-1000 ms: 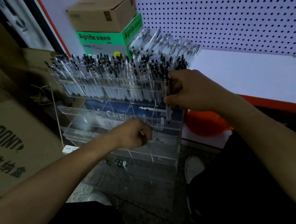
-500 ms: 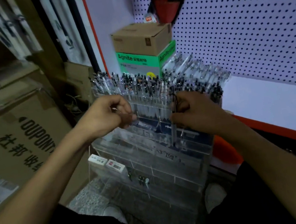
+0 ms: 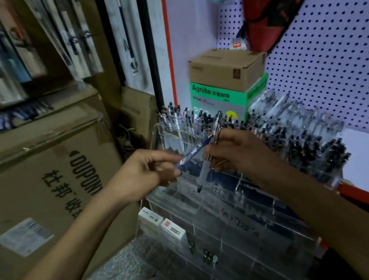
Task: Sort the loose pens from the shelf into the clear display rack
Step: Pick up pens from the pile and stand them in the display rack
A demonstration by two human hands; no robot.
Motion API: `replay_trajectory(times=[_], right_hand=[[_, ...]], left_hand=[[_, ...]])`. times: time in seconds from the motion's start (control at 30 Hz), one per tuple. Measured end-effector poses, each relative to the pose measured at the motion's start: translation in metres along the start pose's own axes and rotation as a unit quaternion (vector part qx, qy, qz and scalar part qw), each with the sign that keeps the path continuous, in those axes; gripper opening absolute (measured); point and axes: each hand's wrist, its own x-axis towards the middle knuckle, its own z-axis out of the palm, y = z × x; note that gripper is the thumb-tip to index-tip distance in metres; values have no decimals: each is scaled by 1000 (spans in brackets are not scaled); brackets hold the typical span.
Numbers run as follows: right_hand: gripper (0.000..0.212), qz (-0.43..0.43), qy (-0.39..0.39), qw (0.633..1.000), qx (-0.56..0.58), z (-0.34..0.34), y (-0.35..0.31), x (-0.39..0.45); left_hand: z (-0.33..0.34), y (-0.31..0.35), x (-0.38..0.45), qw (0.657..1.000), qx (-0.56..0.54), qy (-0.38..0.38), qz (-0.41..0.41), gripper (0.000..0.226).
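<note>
The right hand (image 3: 240,150) pinches a clear pen (image 3: 207,158) between thumb and curled fingers about midway along its barrel, so the clip end sticks up and away above the grip and the dark tip hangs down below it, tilted toward the person. The left hand (image 3: 145,172) pinches a blue pen (image 3: 192,154) at its lower end, fingers curled round it; the barrel runs up and to the right from that grip until its far end meets the clear pen just above the right hand's fingers, the two crossing there. Both grips hover in front of the clear display rack (image 3: 212,207), whose top row, just behind the hands, is packed with upright pens (image 3: 299,144). Two small white boxes (image 3: 165,226) sit on the rack's lower step, below the left hand.
</note>
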Motion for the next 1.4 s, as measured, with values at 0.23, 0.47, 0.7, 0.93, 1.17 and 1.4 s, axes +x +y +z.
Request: replay_trajectory(times=[0.23, 0.47, 0.7, 0.93, 1.17, 1.4], right_hand=[[16, -84, 33, 987, -135, 11, -32, 54], [17, -129, 78, 971, -187, 10, -50, 129], [13, -151, 96, 940, -291, 11, -32, 162], [36, -115, 45, 925, -359, 12, -11, 182], [35, -23, 8, 930, -366, 8, -25, 195], [21, -71, 23, 909, -411, 11, -36, 192]], left_hand=[[-11, -16, 40, 988, 73, 135, -12, 3], [-38, 0, 101, 957, -23, 288, 20, 29], [-40, -15, 142, 940, 28, 337, 31, 5], [-49, -15, 162, 942, 131, 308, 10, 14], [-66, -12, 167, 953, 193, 224, -64, 22], [-44, -11, 171, 933, 316, 157, -69, 9]])
